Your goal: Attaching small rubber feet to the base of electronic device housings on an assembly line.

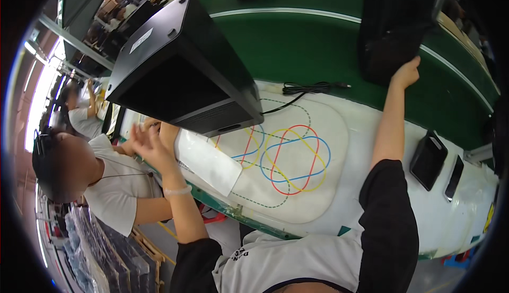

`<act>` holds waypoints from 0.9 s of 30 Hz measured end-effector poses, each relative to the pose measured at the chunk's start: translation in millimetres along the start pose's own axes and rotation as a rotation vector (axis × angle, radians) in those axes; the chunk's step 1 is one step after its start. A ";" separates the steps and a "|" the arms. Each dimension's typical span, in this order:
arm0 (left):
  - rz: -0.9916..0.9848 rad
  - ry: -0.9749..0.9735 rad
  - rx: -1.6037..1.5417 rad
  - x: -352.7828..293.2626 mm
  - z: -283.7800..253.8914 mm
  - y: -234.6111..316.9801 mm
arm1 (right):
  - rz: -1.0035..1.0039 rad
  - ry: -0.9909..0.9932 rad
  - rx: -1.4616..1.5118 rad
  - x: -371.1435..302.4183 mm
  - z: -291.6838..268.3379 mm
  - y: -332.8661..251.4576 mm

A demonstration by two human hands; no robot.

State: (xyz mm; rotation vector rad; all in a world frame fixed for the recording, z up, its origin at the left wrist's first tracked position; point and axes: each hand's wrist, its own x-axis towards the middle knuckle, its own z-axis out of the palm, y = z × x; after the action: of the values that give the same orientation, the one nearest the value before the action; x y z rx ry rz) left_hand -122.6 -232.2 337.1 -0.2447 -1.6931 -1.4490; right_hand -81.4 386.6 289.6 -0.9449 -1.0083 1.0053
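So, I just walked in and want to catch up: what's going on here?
The person's right hand is at the lower end of a dark object over the green surface; its grip is unclear. The left hand is raised, fingers spread, near a boxy black case, with nothing visible in it. A black cable runs from the case. A white sheet lies nearby, and a co-worker is at left.

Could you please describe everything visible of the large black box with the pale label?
The large black box looks rigid, with straight edges, a broad dark face and a ridged strip below that. Another face carries the pale label and small dark knobs. It appears to stand on the patterned mat, a black cable emerging by its lower right edge. The left hand is close; contact is unclear.
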 end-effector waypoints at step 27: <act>0.210 -0.173 0.002 18.7 232.9 57.8 | -0.554 -0.876 -0.980 37.2 -187.0 -22.6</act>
State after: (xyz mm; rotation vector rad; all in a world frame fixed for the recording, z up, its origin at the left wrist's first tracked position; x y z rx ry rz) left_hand -208.0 -17.3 404.1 -0.5443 -1.7481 -1.3003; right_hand 109.7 387.7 271.0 -0.8719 -2.4754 0.3718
